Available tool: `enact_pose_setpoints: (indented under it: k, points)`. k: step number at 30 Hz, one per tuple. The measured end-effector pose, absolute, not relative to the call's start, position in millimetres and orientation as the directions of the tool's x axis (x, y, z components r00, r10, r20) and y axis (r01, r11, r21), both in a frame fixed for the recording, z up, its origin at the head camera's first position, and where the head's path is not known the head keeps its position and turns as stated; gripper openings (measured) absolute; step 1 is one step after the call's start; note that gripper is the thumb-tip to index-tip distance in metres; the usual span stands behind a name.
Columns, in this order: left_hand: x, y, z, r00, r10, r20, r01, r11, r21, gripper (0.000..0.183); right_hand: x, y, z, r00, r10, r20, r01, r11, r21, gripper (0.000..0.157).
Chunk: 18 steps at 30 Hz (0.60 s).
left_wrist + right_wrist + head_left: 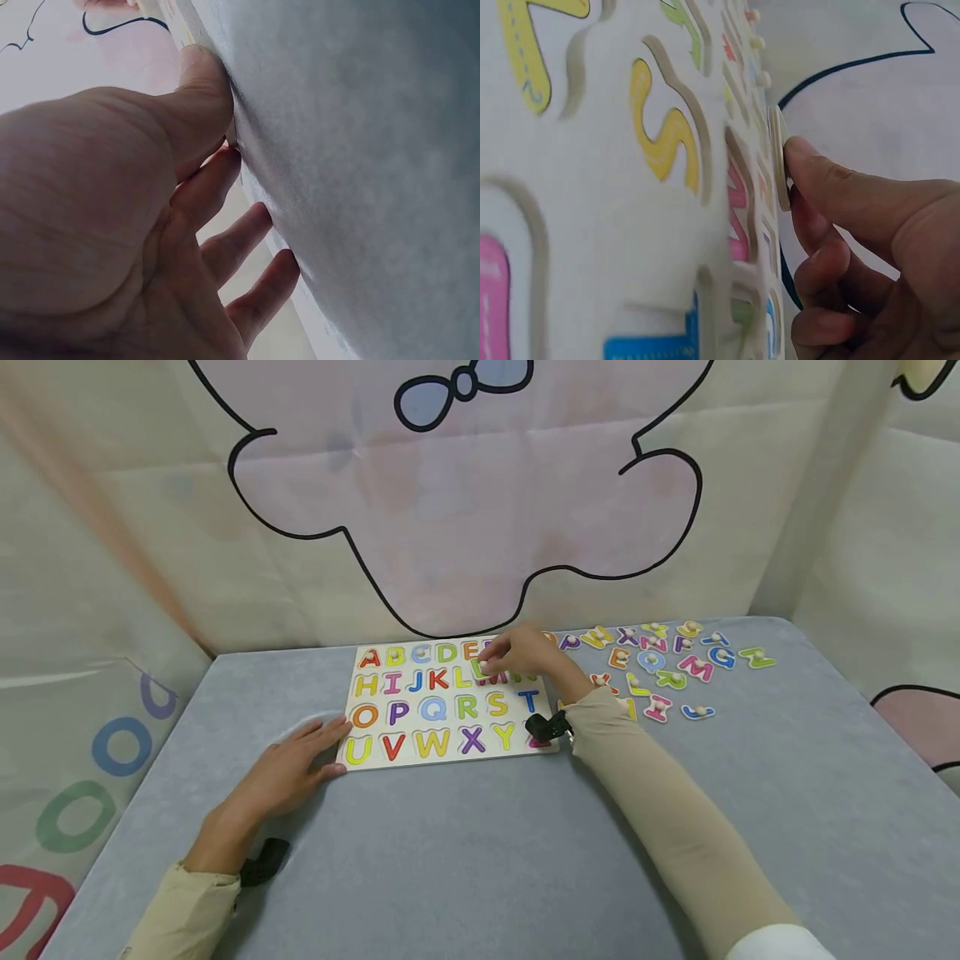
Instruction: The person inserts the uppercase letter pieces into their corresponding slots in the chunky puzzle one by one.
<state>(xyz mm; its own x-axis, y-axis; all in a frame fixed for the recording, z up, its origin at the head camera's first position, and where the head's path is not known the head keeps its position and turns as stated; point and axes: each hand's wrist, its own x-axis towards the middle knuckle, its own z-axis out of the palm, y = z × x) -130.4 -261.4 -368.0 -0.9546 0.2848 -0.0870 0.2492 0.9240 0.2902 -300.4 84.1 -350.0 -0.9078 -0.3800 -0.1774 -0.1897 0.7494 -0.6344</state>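
Observation:
My right hand (528, 656) pinches a green wooden letter piece (477, 669) between thumb and fingers, over the upper right part of the white alphabet puzzle board (452, 757). In the right wrist view the piece (778, 161) appears edge-on, close to the board's face, so its letter shape is hidden. Several knobs (763, 79) stand up from pieces at the board's far row. The fingers of my left hand (296, 768) lie extended against the board's left edge. In the left wrist view the thumb (206, 90) and fingertips touch that edge.
Right of the board, many loose knobbed letters lie spread out, among them a pink M (697, 669), a blue G (722, 657) and a blue curved piece (698, 713). The grey table (450, 860) meets a printed cloth backdrop (442, 527) behind the board.

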Motion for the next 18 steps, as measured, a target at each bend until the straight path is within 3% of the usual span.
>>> enact_pose_setpoints:
  k: [7, 18]
  points:
    - [-132.4, -259.0, -369.1, -0.953, 0.287, -0.093, 0.251, 0.925, 0.285, 0.07, -295.0, 73.7, -359.6, -0.899, -0.339, -0.278, -0.069, 0.736, -0.674, 0.015]
    - [-129.6, -258.1, -365.7, -0.956, 0.28, -0.084, 0.247, 0.928, 0.28, 0.071, -302.2, 52.8, -357.0, -0.924, -0.292, -0.247, -0.054, 0.739, -0.671, 0.015]
